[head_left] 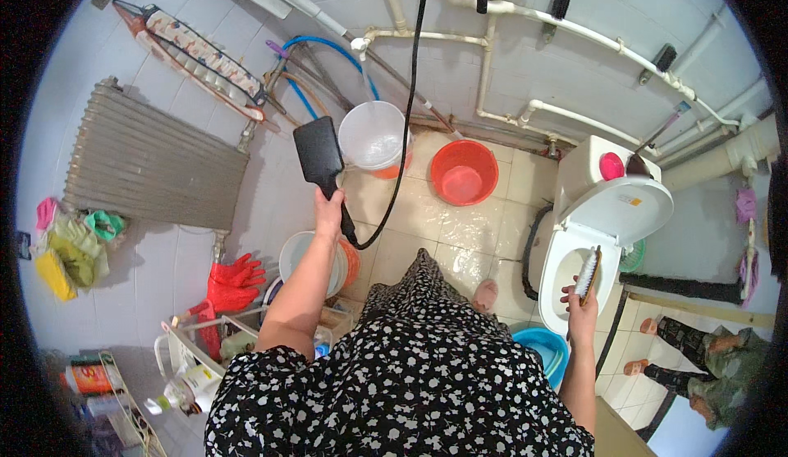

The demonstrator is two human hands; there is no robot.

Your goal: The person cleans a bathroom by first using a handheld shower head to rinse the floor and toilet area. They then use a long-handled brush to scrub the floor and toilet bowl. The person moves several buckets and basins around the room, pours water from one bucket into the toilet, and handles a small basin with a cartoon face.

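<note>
My left hand is wrapped round the handle of a black square shower head, raised at the left beside a white bucket. From its lower end a black hose loops up toward the top of the view. My right hand grips a scrub brush with white bristles and a brown back. The brush is held above the open toilet, whose lid is up. A stream from a white tap runs into the white bucket.
A red basin stands on the wet tiled floor. By my right forearm is a blue basin. At the left are a radiator and red rubber gloves. Another person is visible at the far right.
</note>
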